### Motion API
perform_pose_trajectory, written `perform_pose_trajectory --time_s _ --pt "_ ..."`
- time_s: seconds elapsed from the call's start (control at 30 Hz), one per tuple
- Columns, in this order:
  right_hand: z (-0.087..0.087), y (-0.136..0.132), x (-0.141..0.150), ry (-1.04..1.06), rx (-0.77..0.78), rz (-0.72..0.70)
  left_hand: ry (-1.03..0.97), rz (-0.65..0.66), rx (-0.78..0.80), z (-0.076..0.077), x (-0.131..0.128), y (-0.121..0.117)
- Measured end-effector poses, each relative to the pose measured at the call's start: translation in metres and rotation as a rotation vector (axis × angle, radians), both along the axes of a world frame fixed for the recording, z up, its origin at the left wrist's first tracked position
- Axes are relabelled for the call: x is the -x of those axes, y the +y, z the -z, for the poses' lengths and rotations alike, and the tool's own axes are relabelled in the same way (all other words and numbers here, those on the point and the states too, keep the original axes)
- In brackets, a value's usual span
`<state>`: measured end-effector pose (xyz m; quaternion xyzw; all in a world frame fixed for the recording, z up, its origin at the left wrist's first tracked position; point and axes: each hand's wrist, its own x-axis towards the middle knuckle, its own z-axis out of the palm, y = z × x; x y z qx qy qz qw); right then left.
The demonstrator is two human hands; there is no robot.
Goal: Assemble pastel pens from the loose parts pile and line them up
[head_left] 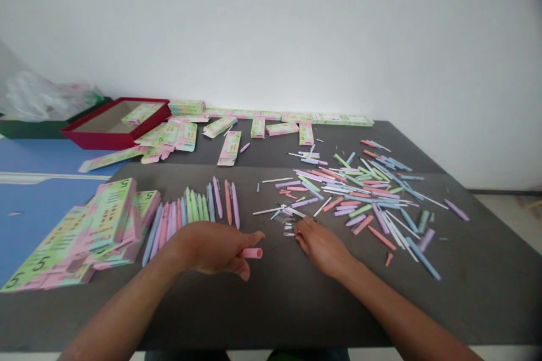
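Observation:
My left hand [214,245] is closed around a pink pen barrel [253,253], whose hollow end points right. On the table at the centre, my right hand [317,241] has its fingertips down among small clear and metallic pieces [289,228], which look like springs or clips. Whether it pinches one of them is hidden by the fingers. Just beyond my left hand lies a row of assembled pens [195,206] in blue, pink, purple and green. To the right of my right hand spreads a loose heap of pen parts [359,192], with coloured barrels and white refills.
Stacked printed pen boxes [105,220] stand at the left. Behind them sits a red box lid [114,124] beside a clear plastic bag [46,98]. More cartons [282,128] line the back edge by the wall. A stray purple piece [457,210] lies far right.

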<state>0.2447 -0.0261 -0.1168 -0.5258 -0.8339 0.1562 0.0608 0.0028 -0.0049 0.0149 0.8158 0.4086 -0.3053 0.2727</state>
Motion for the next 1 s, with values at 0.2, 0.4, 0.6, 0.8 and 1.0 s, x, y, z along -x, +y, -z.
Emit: perform_pose_trajectory --time_s 0.2,0.4,0.6,0.8,1.0 --pt "-0.001 0.001 0.003 -0.076 -0.016 0.01 -0.022 0.009 0.016 0.002 0.0 0.001" --pt "-0.002 0.003 -0.003 -0.051 -0.001 -0.066 0.001 0.013 0.014 0.0 -0.002 0.001" --pt "-0.006 0.001 -0.012 0.014 0.009 -0.122 0.005 0.02 0.024 -0.001 -0.003 0.001" --pt "-0.002 0.001 -0.027 0.086 0.039 -0.1 0.003 0.022 0.027 0.0 -0.002 0.001" --pt "0.004 0.015 -0.027 0.1 -0.021 0.08 -0.001 0.019 0.032 0.003 -0.003 0.001"
